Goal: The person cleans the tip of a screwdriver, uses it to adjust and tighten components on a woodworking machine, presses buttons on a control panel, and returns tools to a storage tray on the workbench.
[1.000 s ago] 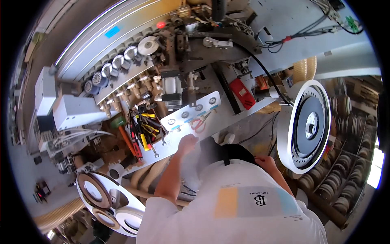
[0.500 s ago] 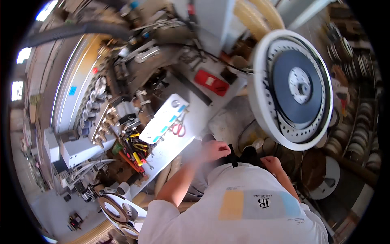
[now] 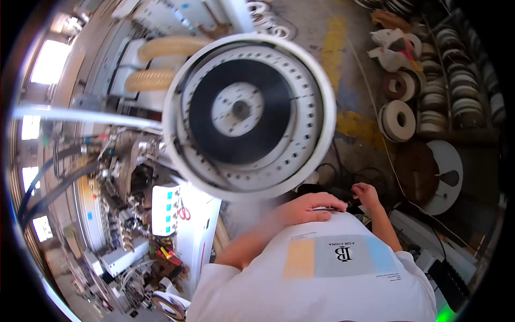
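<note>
At my waist, in front of my white shirt point(image 3: 343, 290), my left hand point(image 3: 311, 208) is bent inward. Its fingers and thumb close toward each other on a thin, dark-edged thing that I cannot make out. My right hand point(image 3: 366, 194) is raised a little beyond the shirt's right side, its fingers curled; what they hold, if anything, is hidden. Ahead of both hands, touching neither, a large round white tray point(image 3: 178, 155) with a perforated plate carries a black coiled reel point(image 3: 279, 110) around a pale hub point(image 3: 225, 115).
White table point(image 3: 196, 225) at left bears a white panel with blue patches point(image 3: 161, 217) and red-handled scissors point(image 3: 184, 213). Yellowish hoses point(image 3: 174, 48) run behind the tray. Racked rolls point(image 3: 465, 99), a white roll point(image 3: 398, 121) and a large brown disc point(image 3: 416, 174) stand at right. A cable point(image 3: 373, 99) crosses the floor.
My view has swung to the right, so the tray and reel now appear further left and the table lower left. My left hand has opened from a fist into straighter fingers at my waist.
</note>
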The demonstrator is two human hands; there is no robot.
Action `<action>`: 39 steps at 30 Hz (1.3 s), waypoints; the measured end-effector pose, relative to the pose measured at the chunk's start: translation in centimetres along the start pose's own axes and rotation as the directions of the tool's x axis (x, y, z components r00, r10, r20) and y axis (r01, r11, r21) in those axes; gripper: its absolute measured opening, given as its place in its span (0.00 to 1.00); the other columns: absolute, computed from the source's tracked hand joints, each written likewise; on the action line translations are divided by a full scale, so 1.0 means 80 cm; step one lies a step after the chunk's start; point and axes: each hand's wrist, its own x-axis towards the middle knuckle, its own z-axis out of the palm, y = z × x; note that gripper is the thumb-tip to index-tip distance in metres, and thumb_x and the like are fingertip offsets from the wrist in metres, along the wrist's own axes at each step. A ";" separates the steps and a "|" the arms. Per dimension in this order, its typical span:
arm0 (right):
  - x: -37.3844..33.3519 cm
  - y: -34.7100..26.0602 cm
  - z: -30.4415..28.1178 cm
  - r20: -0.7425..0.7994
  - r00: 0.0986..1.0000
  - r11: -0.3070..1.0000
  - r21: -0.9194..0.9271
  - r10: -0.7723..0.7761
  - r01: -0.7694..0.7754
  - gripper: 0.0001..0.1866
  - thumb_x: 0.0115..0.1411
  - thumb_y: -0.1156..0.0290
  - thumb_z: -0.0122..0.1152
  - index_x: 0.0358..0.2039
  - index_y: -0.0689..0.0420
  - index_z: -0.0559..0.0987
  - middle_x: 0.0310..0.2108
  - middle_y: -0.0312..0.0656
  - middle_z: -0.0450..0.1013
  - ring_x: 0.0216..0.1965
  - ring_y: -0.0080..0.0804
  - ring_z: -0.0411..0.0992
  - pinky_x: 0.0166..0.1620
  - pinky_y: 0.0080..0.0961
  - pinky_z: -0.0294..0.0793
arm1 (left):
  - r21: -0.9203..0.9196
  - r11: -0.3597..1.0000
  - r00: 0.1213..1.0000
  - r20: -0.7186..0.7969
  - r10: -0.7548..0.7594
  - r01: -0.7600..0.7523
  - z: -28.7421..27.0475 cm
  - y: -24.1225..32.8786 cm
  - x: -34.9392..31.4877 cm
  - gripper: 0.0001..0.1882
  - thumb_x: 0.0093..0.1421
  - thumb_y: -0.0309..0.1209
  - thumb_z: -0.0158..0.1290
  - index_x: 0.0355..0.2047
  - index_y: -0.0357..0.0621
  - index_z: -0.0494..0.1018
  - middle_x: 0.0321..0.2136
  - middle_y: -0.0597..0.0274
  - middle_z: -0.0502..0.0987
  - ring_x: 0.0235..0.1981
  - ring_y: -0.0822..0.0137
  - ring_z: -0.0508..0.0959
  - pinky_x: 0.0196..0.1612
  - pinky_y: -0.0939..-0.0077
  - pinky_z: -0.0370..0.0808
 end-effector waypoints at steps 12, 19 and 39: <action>0.065 -0.046 -0.184 -0.154 0.988 0.999 0.027 0.026 -0.022 0.21 0.60 0.52 0.67 0.24 0.59 0.83 0.18 0.48 0.74 0.19 0.37 0.71 0.29 0.35 0.72 | 0.045 0.983 0.903 0.390 -0.182 0.178 -0.070 0.021 0.323 0.24 0.65 0.34 0.53 0.61 0.43 0.75 0.66 0.54 0.68 0.68 0.57 0.65 0.70 0.60 0.59; 0.225 -0.047 -0.343 -0.183 0.982 0.999 0.018 0.046 -0.043 0.15 0.62 0.59 0.63 0.36 0.58 0.85 0.28 0.45 0.81 0.29 0.37 0.80 0.39 0.33 0.78 | 0.236 0.964 0.956 0.287 0.053 -0.124 -0.192 0.096 0.551 0.11 0.59 0.33 0.60 0.38 0.40 0.82 0.45 0.57 0.84 0.47 0.60 0.82 0.50 0.66 0.78; 0.817 0.028 -0.768 -0.050 0.838 0.692 0.592 0.544 -0.413 0.13 0.64 0.60 0.63 0.41 0.57 0.82 0.26 0.39 0.74 0.26 0.29 0.74 0.29 0.30 0.73 | 0.965 -0.055 0.370 0.151 0.917 -0.258 -0.376 0.680 1.019 0.31 0.66 0.45 0.57 0.58 0.30 0.70 0.33 0.50 0.79 0.29 0.63 0.79 0.38 0.66 0.77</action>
